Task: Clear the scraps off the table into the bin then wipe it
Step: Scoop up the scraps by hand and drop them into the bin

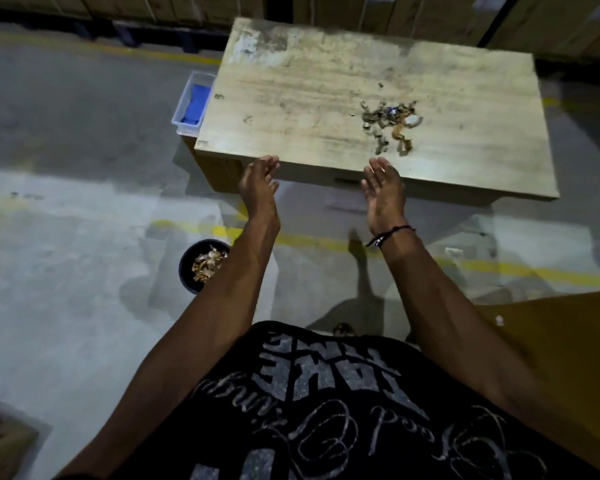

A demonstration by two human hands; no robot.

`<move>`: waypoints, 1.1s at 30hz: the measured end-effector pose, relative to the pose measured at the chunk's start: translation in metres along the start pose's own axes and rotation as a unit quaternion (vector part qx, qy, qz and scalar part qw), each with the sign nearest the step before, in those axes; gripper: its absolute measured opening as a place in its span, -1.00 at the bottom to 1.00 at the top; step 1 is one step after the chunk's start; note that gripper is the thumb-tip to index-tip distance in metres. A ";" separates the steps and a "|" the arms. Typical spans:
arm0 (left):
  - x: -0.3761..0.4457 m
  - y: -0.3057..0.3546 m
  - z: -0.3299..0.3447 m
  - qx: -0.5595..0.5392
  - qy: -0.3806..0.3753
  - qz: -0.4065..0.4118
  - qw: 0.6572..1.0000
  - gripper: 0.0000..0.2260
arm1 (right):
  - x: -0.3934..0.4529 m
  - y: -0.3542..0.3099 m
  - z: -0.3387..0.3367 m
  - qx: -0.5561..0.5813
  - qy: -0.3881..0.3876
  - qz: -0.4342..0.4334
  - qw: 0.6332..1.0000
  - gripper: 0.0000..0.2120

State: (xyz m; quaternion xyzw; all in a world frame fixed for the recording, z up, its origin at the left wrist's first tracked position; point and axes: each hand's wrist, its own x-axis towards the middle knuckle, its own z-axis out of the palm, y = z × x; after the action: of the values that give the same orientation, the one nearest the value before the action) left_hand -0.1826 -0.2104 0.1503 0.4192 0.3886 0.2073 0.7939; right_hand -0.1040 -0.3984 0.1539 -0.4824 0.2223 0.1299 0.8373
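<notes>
Head view, person standing at near edge of table. Both arms extended fwd. Left hand and right hand empty, fingers straight and relaxed, palms turned inward toward each other, gripping nothing. Left fingertips sit at the table's near edge; right fingertips reach just over it.

Scraps: one loose heap of small brown, grey and white bits, on the right half of the tabletop, w/ a few strays trailing toward the near edge. Heap lies beyond and a little right of the right fingers, apart from them, no contact; well apart from the left hand. Bin: dark round container on the floor, down-left of the table, partly behind the left forearm, already holding some scraps. Blue cloth lies in a clear tray tucked at the table's left end.

Step in hand (judged): gather remaining heap for transfer to bin; wipe not yet begun. To do well: cup both hands around the heap from opp. sides, sweep strays inward first, close palms under the pile so little falls. Carry low over to the bin, since it stands clear of the table, not under its edge. Fine dust prob. stays behind; leave that for the cloth.
</notes>
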 end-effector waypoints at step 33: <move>0.141 -0.134 0.314 0.181 -0.031 0.031 0.982 -0.83 | 0.279 -0.134 -0.046 -0.130 0.071 -0.034 0.988 -0.72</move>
State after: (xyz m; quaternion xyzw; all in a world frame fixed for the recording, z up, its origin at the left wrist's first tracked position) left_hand 0.1527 -0.3521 0.0862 0.5745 0.3817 0.1452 0.7094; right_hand 0.1845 -0.5044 0.0953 -0.6021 0.2462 0.0943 0.7536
